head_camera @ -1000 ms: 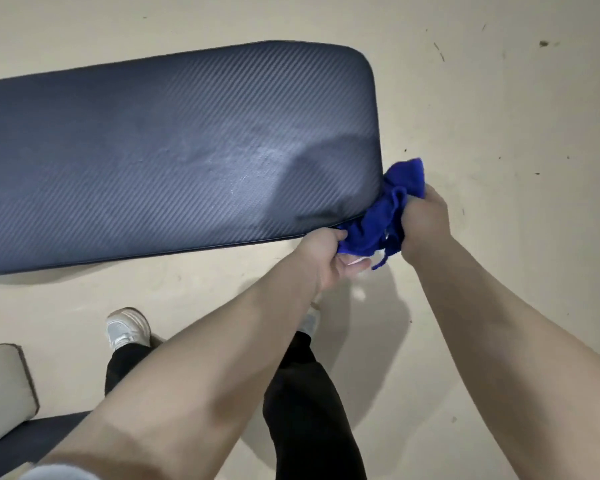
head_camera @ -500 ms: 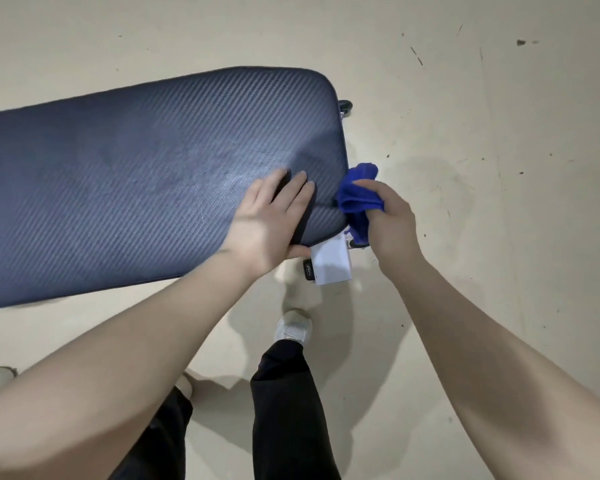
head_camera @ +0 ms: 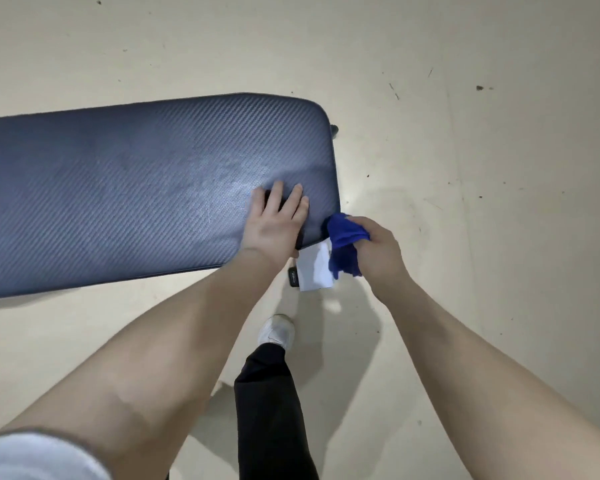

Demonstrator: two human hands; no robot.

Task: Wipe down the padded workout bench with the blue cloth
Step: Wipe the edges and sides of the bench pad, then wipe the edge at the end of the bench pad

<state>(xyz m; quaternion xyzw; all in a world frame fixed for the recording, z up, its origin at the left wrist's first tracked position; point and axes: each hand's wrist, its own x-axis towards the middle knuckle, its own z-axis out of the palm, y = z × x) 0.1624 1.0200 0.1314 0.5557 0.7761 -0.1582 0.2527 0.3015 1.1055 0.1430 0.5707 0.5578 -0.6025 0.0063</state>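
Bracing the pad with a flat, open left hand [head_camera: 274,225], a person presses the bunched blue cloth [head_camera: 343,242] against the end corner of the padded workout bench [head_camera: 136,188], the right hand [head_camera: 378,252] closed tight around the cloth. A second ago both hands held the cloth together at that same corner; since then the left has let go and settled palm-down on the top, fingers spread, near the end. That shift suggests the wiping has moved from the top to the end face and edge, with the free hand steadying the bench against the push. A white tag [head_camera: 314,271] hangs below the near edge, just beside the cloth, and could snag it. The dark, weave-textured vinyl shows a pale, streaky sheen across its middle, which may be damp or residue; it cannot be told which. Beneath lies a bare beige floor [head_camera: 482,168], scuffed and dotted with dark specks. One white shoe [head_camera: 277,332] and a black trouser leg [head_camera: 271,410] stand below the arms.
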